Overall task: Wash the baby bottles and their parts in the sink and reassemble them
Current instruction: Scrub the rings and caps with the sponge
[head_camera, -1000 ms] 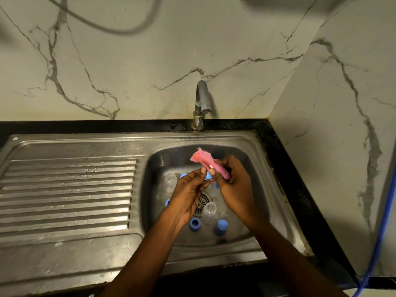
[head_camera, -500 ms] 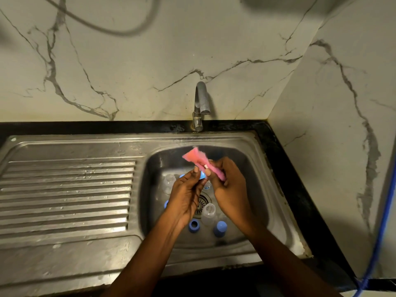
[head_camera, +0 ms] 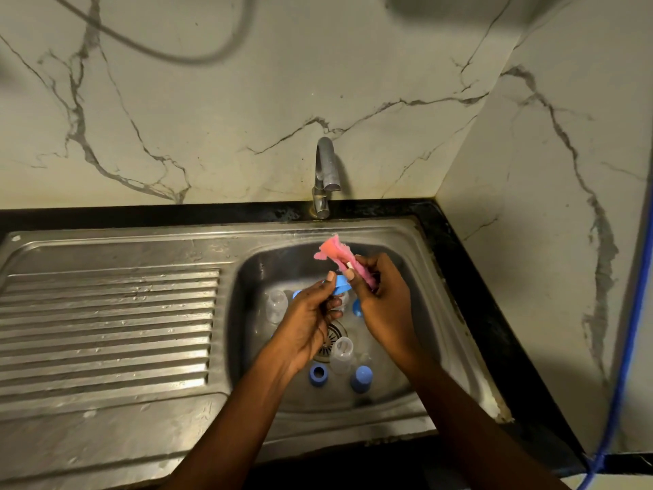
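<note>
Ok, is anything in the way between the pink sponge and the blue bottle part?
Nothing visible is. The right hand grips the pink sponge just above the blue bottle part, which the left hand pinches.

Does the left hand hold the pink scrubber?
No, the right hand grips the pink scrubber, while the left hand pinches a blue bottle ring.

**Marble, a tap and two loose lines**

A curved metal tap (head_camera: 327,171) stands upright on the black counter (head_camera: 494,334), close against the back wall (head_camera: 247,111). That wall is pale marble with dark grey veins. A side wall (head_camera: 565,206) of the same stone meets it in a corner on the right. A grey cable (head_camera: 169,56) sags in a loop across the upper wall. A blue cord (head_camera: 629,348) hangs down along the far right edge.
</note>
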